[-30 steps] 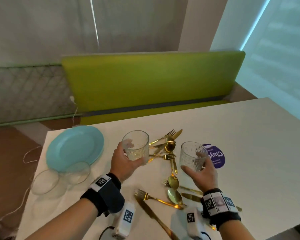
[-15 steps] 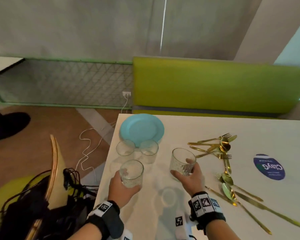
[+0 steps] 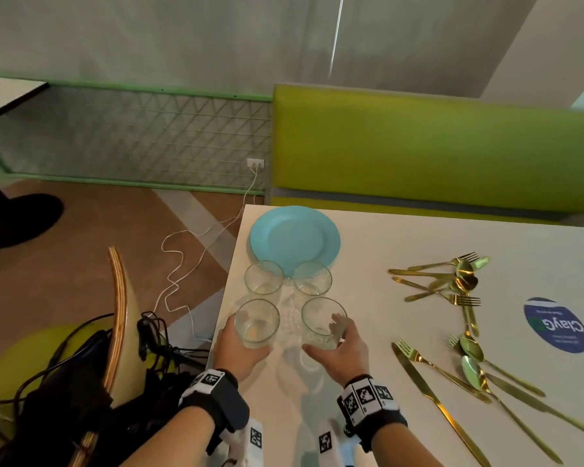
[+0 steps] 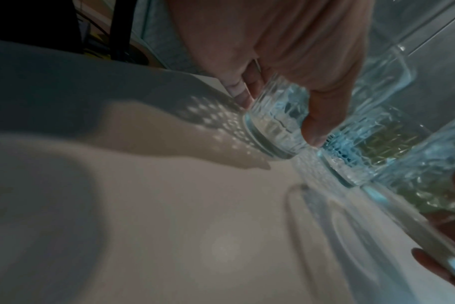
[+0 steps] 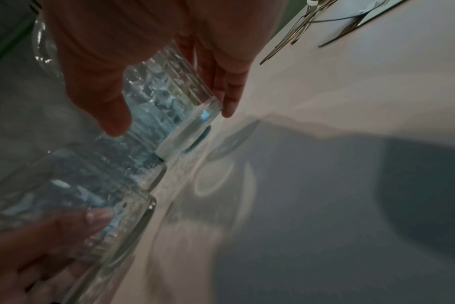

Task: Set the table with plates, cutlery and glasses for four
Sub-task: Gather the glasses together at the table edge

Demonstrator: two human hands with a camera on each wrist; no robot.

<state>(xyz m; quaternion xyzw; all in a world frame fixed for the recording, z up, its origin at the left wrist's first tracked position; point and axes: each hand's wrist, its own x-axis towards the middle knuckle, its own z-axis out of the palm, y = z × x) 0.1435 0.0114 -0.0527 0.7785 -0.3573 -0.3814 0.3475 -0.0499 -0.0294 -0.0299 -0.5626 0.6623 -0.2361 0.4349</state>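
Note:
My left hand (image 3: pixel 237 348) grips a clear patterned glass (image 3: pixel 257 323) near the table's left edge. To its right, my right hand (image 3: pixel 346 347) grips a second glass (image 3: pixel 322 323). Both glasses are upright and low over the white table (image 3: pixel 402 332); whether they touch it I cannot tell. Just behind them two more glasses (image 3: pixel 263 278) (image 3: pixel 312 279) stand in front of a light blue plate (image 3: pixel 294 237). The left wrist view shows fingers and thumb wrapped round the left glass (image 4: pixel 275 125). In the right wrist view the right glass (image 5: pixel 174 109) is held the same way.
Gold cutlery (image 3: pixel 452 281) lies scattered at the right, with more knives, forks and spoons (image 3: pixel 469 365) nearer me. A round blue sticker (image 3: pixel 555 325) lies beyond them. A green bench (image 3: pixel 418 146) runs behind the table. A wooden-backed chair (image 3: pixel 118 315) with black cables stands left of the table edge.
Both hands carried their glasses left and lower, to just in front of the two glasses by the plate. The head view swung left, so the chair and floor show.

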